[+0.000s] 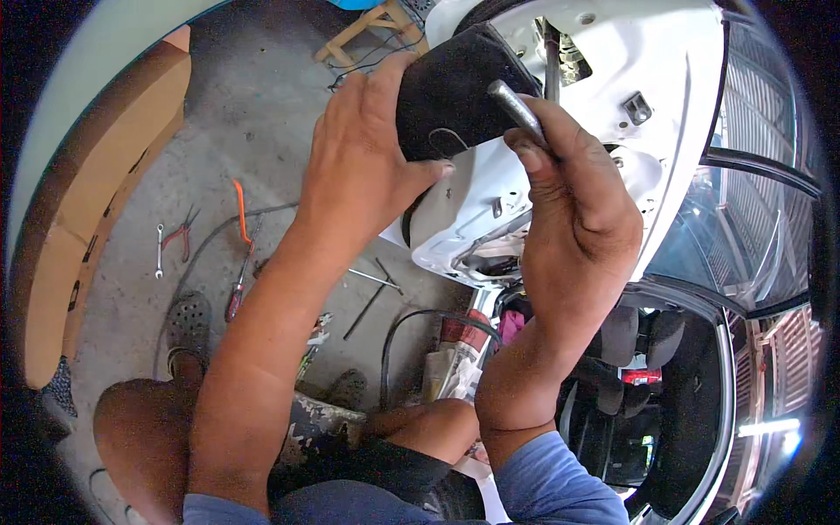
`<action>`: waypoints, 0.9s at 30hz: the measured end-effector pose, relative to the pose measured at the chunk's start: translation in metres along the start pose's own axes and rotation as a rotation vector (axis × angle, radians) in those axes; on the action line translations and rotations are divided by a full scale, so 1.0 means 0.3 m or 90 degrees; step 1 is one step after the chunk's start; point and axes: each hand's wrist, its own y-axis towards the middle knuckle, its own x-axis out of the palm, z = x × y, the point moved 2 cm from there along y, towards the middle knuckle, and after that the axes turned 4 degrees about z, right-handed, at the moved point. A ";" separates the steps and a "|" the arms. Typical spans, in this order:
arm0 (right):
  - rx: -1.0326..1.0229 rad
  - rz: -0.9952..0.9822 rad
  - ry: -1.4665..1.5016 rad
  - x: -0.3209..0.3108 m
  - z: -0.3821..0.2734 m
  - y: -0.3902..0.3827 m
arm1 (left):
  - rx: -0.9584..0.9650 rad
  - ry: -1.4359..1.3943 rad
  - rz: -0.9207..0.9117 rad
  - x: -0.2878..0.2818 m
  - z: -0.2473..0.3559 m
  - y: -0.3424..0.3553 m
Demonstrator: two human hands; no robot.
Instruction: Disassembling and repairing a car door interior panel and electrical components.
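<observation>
We hold a black block (451, 83) by the white car door (678, 83); our left hand (363, 144) grips its side, fingers a bit spread. Our right hand (582, 192) pinches a metal rod (514, 105). The door looks bare, so we seem only partway done.

From my faraway seat, I see a grey, hard floor (262, 114) below the left hand (363, 131), with little dark spots on it. Up past that hand's fingers is a small wooden stand (372, 17). Far to the hand's left is something big, pale and smooth (79, 79); I can't tell if it's a wall. Well right of the right hand (577, 184) is a stripy wall (792, 359). Lower down there, a long white light (770, 427) shines brightly.
</observation>
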 end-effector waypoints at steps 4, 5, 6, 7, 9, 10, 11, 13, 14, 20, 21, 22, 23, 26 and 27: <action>0.006 0.001 0.002 0.003 -0.009 0.002 | 0.000 0.000 -0.004 0.002 -0.005 0.000; 0.011 0.003 -0.001 0.004 -0.012 0.004 | -0.004 0.000 -0.007 0.002 -0.007 0.000; 0.016 0.005 -0.003 0.005 -0.014 0.005 | -0.008 0.000 -0.011 0.002 -0.009 -0.001; 0.021 0.007 -0.006 0.007 -0.016 0.006 | -0.012 0.000 -0.014 0.002 -0.011 -0.001; 0.018 0.011 -0.008 0.010 -0.021 0.007 | -0.010 0.003 -0.016 0.000 -0.008 0.002; 0.014 0.014 -0.010 0.011 -0.023 0.007 | -0.009 0.005 -0.019 -0.001 -0.007 0.003; 0.011 0.018 -0.011 0.012 -0.025 0.008 | -0.007 0.008 -0.022 -0.003 -0.005 0.006; 0.007 0.020 -0.013 0.014 -0.025 0.008 | -0.007 0.010 -0.025 -0.005 -0.004 0.008; 0.007 0.017 -0.018 0.015 -0.025 0.007 | -0.007 0.012 -0.025 -0.006 -0.004 0.009; 0.005 0.010 -0.014 0.021 -0.010 0.006 | -0.006 0.019 -0.019 -0.007 -0.002 0.010; 0.004 0.011 -0.004 0.022 -0.007 0.007 | -0.004 0.020 -0.017 -0.007 -0.001 0.010; 0.003 0.013 0.005 0.021 -0.006 0.008 | -0.002 0.021 -0.015 -0.008 -0.001 0.009; 0.003 0.012 0.005 0.019 -0.004 0.009 | -0.003 0.021 -0.015 -0.007 -0.002 0.008; -0.009 -0.003 -0.029 0.013 -0.005 0.011 | 0.001 0.019 -0.013 -0.004 -0.008 0.003; -0.014 -0.008 -0.040 0.012 -0.005 0.010 | 0.002 0.019 -0.013 -0.004 -0.010 0.002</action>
